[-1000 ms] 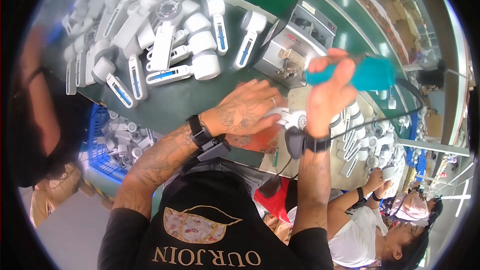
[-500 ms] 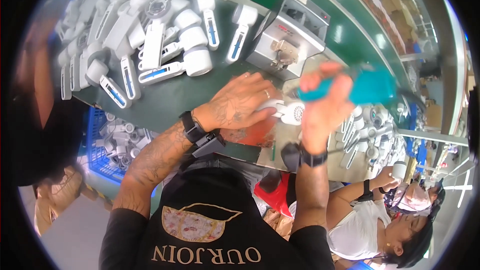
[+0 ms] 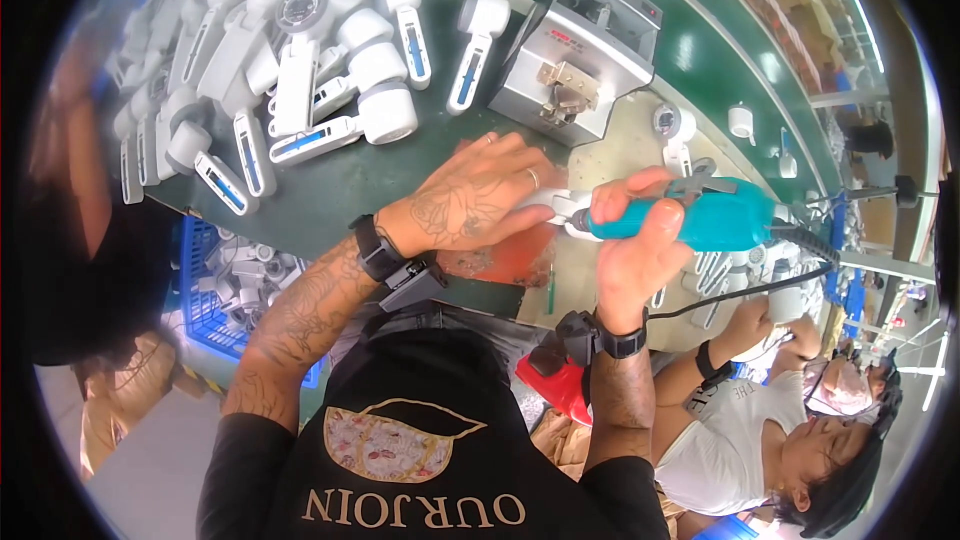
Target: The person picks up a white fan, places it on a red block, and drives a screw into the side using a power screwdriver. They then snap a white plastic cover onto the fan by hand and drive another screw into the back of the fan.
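Observation:
My left hand (image 3: 480, 195) is closed on a small white handheld device (image 3: 548, 202) with a handle, steadying it low over the bench. In my right hand (image 3: 645, 245) lies a teal electric screwdriver (image 3: 715, 225), gripped round its body. Its dark tip points left and meets the white device close to my left fingers; the exact contact is hidden by my fingers. Under my left hand lies a worn red mat (image 3: 500, 262). Just beyond both hands stands a silver screw feeder box (image 3: 575, 70).
White handheld devices with blue strips (image 3: 300, 70) are heaped at the far left. A blue basket (image 3: 215, 315) of white parts stands below. Another white device (image 3: 675, 130) lies beside the feeder. The screwdriver's black cord (image 3: 745, 292) trails right. A co-worker (image 3: 725, 440) handles a white part at right.
My right hand has brought the screwdriver down and left, so its tip now reaches the white device. My left hand has hardly moved. The view has shifted slightly.

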A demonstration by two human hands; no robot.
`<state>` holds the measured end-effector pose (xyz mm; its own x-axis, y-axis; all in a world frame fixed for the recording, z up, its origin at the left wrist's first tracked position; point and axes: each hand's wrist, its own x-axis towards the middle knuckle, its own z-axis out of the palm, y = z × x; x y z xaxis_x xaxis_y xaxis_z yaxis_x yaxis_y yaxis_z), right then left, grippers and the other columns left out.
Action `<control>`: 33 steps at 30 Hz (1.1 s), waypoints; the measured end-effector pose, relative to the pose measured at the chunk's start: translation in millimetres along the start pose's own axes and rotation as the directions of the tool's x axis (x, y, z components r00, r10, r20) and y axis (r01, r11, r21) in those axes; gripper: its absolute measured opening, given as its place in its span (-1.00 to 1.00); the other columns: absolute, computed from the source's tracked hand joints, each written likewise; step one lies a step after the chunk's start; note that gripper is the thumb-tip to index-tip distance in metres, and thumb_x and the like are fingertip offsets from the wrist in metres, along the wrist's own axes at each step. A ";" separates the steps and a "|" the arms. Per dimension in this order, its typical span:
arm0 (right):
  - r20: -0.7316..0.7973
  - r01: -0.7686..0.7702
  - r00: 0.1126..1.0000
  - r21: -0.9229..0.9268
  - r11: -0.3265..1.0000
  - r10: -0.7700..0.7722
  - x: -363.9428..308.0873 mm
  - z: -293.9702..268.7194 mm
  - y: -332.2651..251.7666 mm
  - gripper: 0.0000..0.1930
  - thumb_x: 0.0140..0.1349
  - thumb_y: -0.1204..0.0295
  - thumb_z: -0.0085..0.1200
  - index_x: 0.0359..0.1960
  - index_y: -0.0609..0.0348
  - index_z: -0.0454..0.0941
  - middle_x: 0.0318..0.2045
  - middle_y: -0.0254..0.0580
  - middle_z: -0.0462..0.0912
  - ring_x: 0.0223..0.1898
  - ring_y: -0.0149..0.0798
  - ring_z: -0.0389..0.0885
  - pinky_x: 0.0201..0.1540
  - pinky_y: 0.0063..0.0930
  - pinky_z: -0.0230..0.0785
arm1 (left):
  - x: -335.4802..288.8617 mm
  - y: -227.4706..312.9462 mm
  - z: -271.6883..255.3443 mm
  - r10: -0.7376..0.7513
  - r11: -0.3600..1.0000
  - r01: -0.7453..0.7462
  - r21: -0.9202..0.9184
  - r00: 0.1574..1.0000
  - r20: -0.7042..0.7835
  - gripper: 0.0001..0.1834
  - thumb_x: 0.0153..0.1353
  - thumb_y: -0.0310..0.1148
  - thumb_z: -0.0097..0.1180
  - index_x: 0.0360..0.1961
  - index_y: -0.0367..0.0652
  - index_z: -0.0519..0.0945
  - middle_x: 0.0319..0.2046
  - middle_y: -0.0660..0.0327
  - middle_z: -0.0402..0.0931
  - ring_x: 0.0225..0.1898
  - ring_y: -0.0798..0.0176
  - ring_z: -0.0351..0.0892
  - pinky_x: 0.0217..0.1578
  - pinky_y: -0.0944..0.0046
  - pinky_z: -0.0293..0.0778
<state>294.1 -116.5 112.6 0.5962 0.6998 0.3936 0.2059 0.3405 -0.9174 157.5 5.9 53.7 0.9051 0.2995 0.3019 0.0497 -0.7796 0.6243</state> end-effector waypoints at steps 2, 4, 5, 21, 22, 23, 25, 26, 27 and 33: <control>0.014 -0.046 0.999 0.019 0.999 0.046 -2.6 -1.4 5.9 -0.44 0.38 -0.08 0.09 -0.21 0.31 0.37 -0.56 -0.16 0.44 -0.54 -0.25 0.44 -0.40 -0.32 0.39 | 0.1 1.8 -1.0 -0.003 1.000 0.003 0.012 1.000 0.001 -0.58 0.28 -0.19 0.20 0.14 -0.05 0.58 -0.01 0.22 0.53 0.01 0.09 0.45 0.08 0.06 0.35; 0.029 -0.033 0.999 0.043 0.999 0.032 -3.4 0.1 7.7 -0.46 0.39 -0.06 0.08 -0.22 0.30 0.37 -0.56 -0.16 0.44 -0.54 -0.25 0.45 -0.39 -0.31 0.39 | -1.2 1.7 1.1 -0.002 1.000 0.002 0.019 1.000 0.008 -0.58 0.28 -0.20 0.20 0.13 -0.05 0.57 0.00 0.22 0.52 0.02 0.08 0.45 0.08 0.04 0.35; 0.046 -0.015 0.999 0.067 0.998 0.012 -3.9 0.4 8.9 -0.49 0.40 -0.03 0.08 -0.23 0.29 0.36 -0.55 -0.16 0.44 -0.53 -0.24 0.45 -0.39 -0.31 0.39 | -2.1 0.0 3.6 0.007 0.999 -0.007 0.035 1.000 -0.009 -0.59 0.27 -0.21 0.21 0.13 -0.05 0.57 0.04 0.22 0.52 0.03 0.08 0.45 0.09 0.03 0.35; -0.149 0.049 0.989 0.175 0.983 -0.023 -38.2 -14.1 -26.3 -0.30 0.27 -0.40 -0.11 -0.21 0.10 0.40 -0.62 -0.30 0.37 -0.59 -0.32 0.34 -0.48 -0.42 0.23 | -24.0 26.5 -3.1 0.126 0.975 -0.102 0.198 0.986 -0.109 -0.59 0.08 -0.28 0.37 -0.04 -0.11 0.61 -0.15 0.15 0.56 -0.09 0.05 0.55 -0.06 0.09 0.55; -0.150 0.069 0.988 0.206 0.976 -0.038 -42.3 -12.9 -26.2 -0.30 0.28 -0.41 -0.12 -0.22 0.09 0.40 -0.63 -0.31 0.37 -0.61 -0.33 0.33 -0.50 -0.42 0.23 | -28.9 26.1 -8.7 0.125 0.984 -0.105 0.146 0.983 -0.132 -0.64 0.07 -0.32 0.38 -0.09 -0.13 0.62 -0.20 0.16 0.56 -0.11 0.03 0.56 -0.07 0.07 0.54; -0.148 0.086 0.988 0.245 0.966 -0.051 -46.9 -10.5 -26.5 -0.30 0.28 -0.41 -0.13 -0.22 0.08 0.40 -0.64 -0.33 0.36 -0.63 -0.34 0.33 -0.52 -0.43 0.23 | -36.5 25.5 -13.7 0.096 0.982 -0.070 0.177 0.986 -0.138 -0.64 0.07 -0.32 0.38 -0.09 -0.13 0.62 -0.20 0.16 0.56 -0.11 0.03 0.56 -0.07 0.07 0.54; -0.204 0.080 0.978 0.232 0.969 -0.032 -58.7 -7.8 -27.5 -0.30 0.28 -0.41 -0.14 -0.22 0.10 0.40 -0.61 -0.32 0.41 -0.63 -0.36 0.36 -0.56 -0.45 0.24 | -53.4 20.5 -26.6 -0.015 1.000 0.018 0.009 0.967 -0.254 -0.67 0.10 -0.34 0.38 -0.11 -0.15 0.63 -0.21 0.15 0.57 -0.14 0.02 0.58 -0.08 0.08 0.53; -0.183 0.087 0.982 0.199 0.976 -0.050 -65.4 -16.4 -23.9 -0.29 0.29 -0.39 -0.14 -0.21 0.12 0.40 -0.59 -0.32 0.45 -0.61 -0.36 0.38 -0.53 -0.45 0.26 | -61.0 19.0 -35.4 -0.132 0.987 0.093 -0.132 0.936 -0.326 -0.69 0.15 -0.33 0.38 -0.11 -0.17 0.62 -0.20 0.12 0.58 -0.16 -0.03 0.58 -0.08 0.09 0.51; -0.202 0.112 0.976 0.134 0.985 -0.083 -70.1 -20.2 -24.4 -0.30 0.30 -0.38 -0.14 -0.19 0.12 0.40 -0.59 -0.34 0.44 -0.58 -0.37 0.39 -0.49 -0.47 0.27 | -69.5 20.1 -47.5 -0.295 0.942 0.206 -0.266 0.886 -0.358 -0.72 0.22 -0.34 0.34 -0.09 -0.20 0.61 -0.19 0.12 0.59 -0.16 0.03 0.60 -0.07 0.16 0.50; -0.169 -0.022 0.985 0.083 0.996 0.036 -87.2 -28.1 -27.8 -0.28 0.33 -0.34 -0.17 -0.15 0.23 0.40 -0.59 -0.21 0.35 -0.54 -0.23 0.32 -0.38 -0.30 0.27 | -147.8 -45.0 -141.2 -0.739 0.674 0.112 -0.730 0.117 -0.664 -0.62 0.41 -0.30 0.11 0.15 -0.30 0.52 -0.09 0.20 0.58 -0.11 0.37 0.55 -0.10 0.34 0.48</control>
<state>258.2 -204.6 102.1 0.7257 0.5954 0.3447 0.1276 0.3759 -0.9178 -38.2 74.4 82.7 -0.2109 0.9761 0.0525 -0.1731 -0.0902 0.9808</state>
